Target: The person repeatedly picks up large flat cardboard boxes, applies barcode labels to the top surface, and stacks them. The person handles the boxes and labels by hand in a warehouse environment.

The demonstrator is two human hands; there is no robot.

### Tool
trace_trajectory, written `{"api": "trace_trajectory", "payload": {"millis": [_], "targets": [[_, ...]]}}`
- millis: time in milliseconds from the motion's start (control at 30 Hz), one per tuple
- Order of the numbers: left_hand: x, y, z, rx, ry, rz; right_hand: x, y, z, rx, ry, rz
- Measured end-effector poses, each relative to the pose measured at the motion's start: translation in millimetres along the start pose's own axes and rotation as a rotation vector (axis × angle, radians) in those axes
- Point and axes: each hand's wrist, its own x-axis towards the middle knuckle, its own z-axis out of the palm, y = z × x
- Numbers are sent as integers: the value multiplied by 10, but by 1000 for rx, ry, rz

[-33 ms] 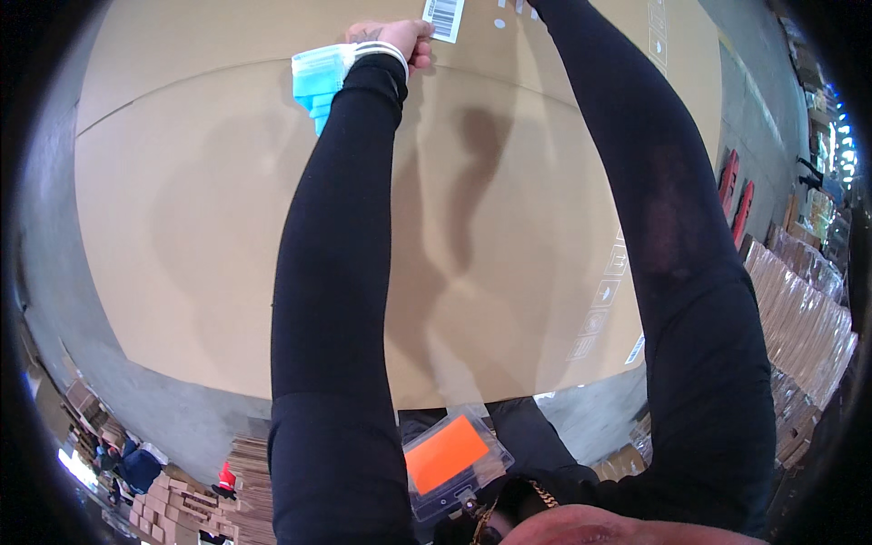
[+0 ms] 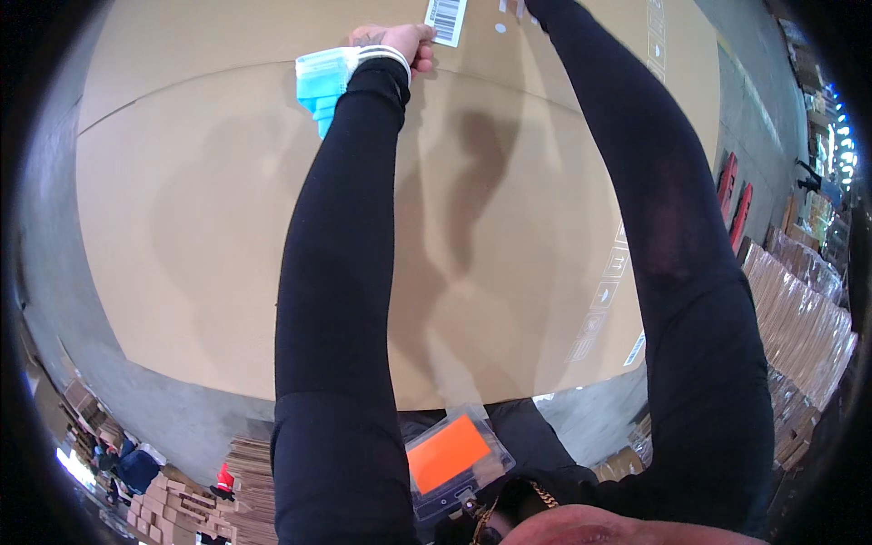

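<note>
A large brown cardboard box (image 2: 227, 209) fills most of the view beneath my arms. Near its far side, my left hand (image 2: 398, 44) is closed, with thumb and fingertips at the lower left corner of a white barcode label (image 2: 446, 20). Whether the label is stuck down or lifted there, I cannot tell. A light blue face mask (image 2: 320, 89) hangs from my left wrist beside white bands. My right sleeve (image 2: 636, 136) reaches over the box to the top edge, and the right hand lies beyond the picture.
An orange card in a clear badge holder (image 2: 450, 454) hangs at my front. Wrapped stacks of flat cardboard (image 2: 799, 318) and red forks (image 2: 740, 213) stand on the right. At lower left are piled cartons (image 2: 168, 509) and a person in dark clothes (image 2: 138, 470).
</note>
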Motion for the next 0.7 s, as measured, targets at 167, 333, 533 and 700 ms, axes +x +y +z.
{"api": "trace_trajectory", "payload": {"millis": [167, 333, 533, 700], "targets": [[179, -53, -310, -1, 8, -33, -1043, -463, 66, -430, -532, -814], [148, 28, -222, 25, -10, -24, -823, -441, 142, -540, -527, -768], [87, 79, -145, -16, -4, -12, -392, -418, 167, -468, -554, -564], [161, -14, -268, -81, 36, -43, -498, -670, 303, -487, -572, -509]]}}
